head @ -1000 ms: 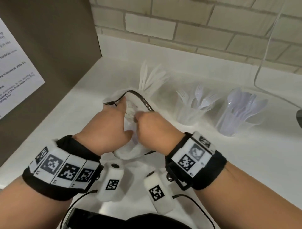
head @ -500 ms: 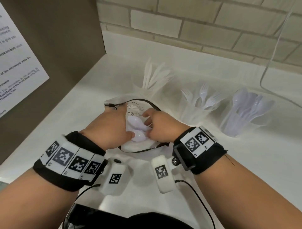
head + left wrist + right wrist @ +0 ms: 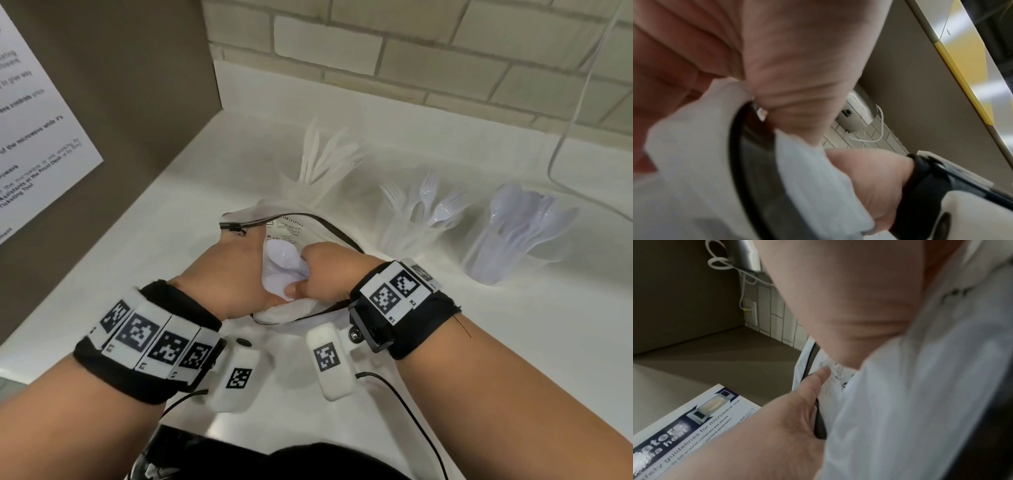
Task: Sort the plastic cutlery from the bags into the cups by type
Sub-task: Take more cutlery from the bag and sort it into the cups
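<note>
A white bag point(image 3: 291, 310) with a black zipper rim lies open on the white counter point(image 3: 496, 342) in front of me. My left hand point(image 3: 236, 274) holds the bag's left edge; in the left wrist view its fingers point(image 3: 793, 97) pinch the black rim point(image 3: 740, 146). My right hand point(image 3: 320, 272) is inside the opening, fingers curled round white plastic spoons point(image 3: 282, 255). Behind stand three clear cups: knives point(image 3: 318, 171), forks point(image 3: 423, 212) and spoons point(image 3: 517, 236). The rest of the bag's contents are hidden.
A brown panel point(image 3: 120, 85) with a printed microwave notice point(image 3: 37, 137) closes off the left side. A brick wall point(image 3: 411, 51) runs along the back, and a thin white cord point(image 3: 568, 130) hangs at the right. Open counter lies to the right of the bag.
My right hand has gone from touching the spoons in the bag with its fingertips to a closed grip round them. The left hand stays on the bag's edge.
</note>
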Motion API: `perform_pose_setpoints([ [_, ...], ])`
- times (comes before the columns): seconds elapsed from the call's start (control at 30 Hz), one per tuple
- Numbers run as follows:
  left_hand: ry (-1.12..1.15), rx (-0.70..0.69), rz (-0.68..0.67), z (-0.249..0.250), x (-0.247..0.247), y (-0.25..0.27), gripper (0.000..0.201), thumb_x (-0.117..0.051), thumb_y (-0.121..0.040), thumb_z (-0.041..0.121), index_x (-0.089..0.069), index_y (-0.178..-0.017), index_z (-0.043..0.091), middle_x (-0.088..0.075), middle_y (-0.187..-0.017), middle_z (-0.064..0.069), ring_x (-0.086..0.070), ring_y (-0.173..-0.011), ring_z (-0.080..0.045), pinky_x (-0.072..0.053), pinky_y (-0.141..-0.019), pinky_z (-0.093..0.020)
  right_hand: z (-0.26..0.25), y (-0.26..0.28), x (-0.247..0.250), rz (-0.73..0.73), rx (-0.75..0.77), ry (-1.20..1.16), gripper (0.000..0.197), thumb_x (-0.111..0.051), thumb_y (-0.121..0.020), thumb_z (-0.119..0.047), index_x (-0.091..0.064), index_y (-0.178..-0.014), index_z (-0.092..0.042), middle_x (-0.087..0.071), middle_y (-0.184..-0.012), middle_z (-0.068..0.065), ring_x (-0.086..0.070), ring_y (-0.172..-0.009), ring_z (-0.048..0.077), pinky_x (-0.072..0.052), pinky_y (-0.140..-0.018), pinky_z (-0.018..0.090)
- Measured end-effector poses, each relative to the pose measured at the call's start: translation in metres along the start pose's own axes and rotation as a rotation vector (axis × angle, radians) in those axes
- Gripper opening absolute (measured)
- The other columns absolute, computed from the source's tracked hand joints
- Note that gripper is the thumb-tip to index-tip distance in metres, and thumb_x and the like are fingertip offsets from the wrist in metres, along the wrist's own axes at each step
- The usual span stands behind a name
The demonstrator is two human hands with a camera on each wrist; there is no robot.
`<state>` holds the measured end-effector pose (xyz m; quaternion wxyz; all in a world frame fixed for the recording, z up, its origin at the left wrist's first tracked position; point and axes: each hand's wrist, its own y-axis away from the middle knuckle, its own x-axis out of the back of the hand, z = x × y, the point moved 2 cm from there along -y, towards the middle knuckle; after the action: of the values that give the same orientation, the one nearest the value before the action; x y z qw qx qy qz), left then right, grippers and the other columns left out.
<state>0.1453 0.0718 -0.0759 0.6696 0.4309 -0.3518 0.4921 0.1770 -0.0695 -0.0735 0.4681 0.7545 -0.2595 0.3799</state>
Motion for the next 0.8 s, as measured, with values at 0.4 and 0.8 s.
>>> perform_pose_setpoints([
  [0.4, 0.376, -0.024, -0.098, -0.024, 0.031, 0.009, 0.081, -0.089, -0.058, 0.029, -0.047, -0.120, 0.058, -0.037, -0.122, 0.004, -0.052, -0.068, -0.003, -0.041, -0.072, -0.014, 0.003, 0.006, 0.003, -0.059, 0.099, -0.045, 0.042, -0.068, -0.083, -0.036, -0.052, -0.115, -0.014, -0.053, -0.096, -0.001, -0.050, -0.091, 0.019, -0.038, -0.072, 0.023],
  [0.8, 0.187, -0.031, -0.146, -0.023, 0.017, 0.004, 0.129, -0.089, -0.053, 0.028, -0.001, -0.145, 0.052, -0.015, -0.139, 0.002, -0.042, -0.106, -0.012, -0.034, -0.090, -0.016, -0.001, -0.004, -0.002, -0.085, 0.034, -0.023, 0.053, -0.070, -0.080, -0.044, -0.050, -0.115, -0.009, -0.050, -0.098, 0.001, -0.053, -0.093, 0.019, -0.042, -0.078, 0.028],
])
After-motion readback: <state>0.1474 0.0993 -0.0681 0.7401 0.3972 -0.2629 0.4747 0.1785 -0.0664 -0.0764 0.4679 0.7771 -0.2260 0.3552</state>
